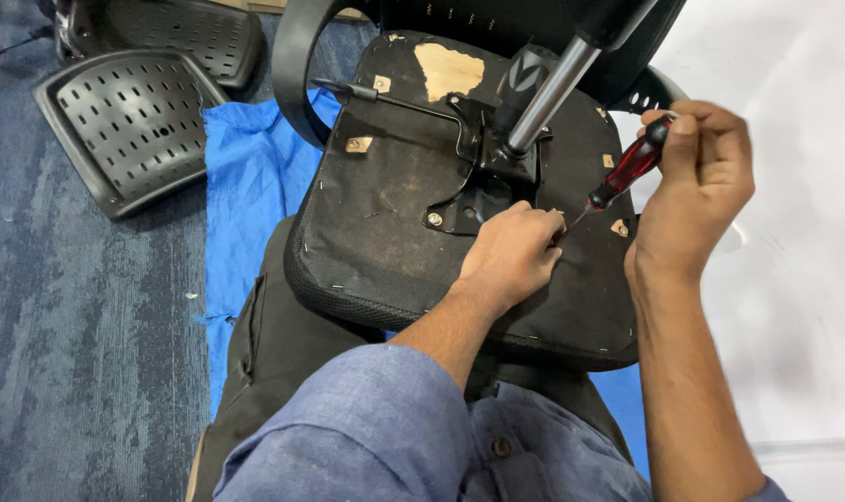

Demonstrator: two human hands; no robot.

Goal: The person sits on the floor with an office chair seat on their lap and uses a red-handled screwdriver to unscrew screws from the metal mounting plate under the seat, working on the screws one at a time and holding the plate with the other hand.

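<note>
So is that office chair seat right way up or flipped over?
Flipped over. The chair seat shows its underside: the metal mounting plate and gas cylinder point upward, and staples line the fabric edge.

red-handled screwdriver (627,174), tilted, tip on upturned chair seat (385,214)

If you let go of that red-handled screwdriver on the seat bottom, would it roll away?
Probably: the red-handled screwdriver has a rounded handle and thin shaft, so it could roll. The upturned black fabric-covered seat base looks tilted on the lap, which would help it slide.
</note>
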